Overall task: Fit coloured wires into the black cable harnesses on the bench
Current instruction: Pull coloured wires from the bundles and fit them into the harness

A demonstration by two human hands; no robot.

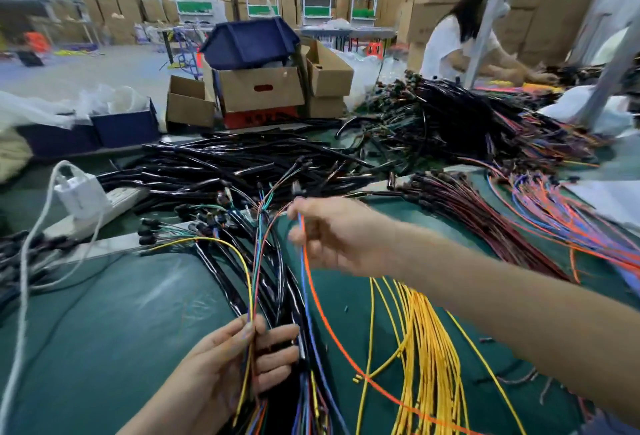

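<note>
Orange-blue wire pair (304, 254) tight in right grip (332, 237) — coloured strands (251, 296) tight in left grip (235, 362)

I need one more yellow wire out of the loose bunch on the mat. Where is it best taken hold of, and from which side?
Probably at the far tips of the yellow wires, pinching down from above. There the strands fan apart, so one can be singled out, while nearer you they lie packed together.
</note>
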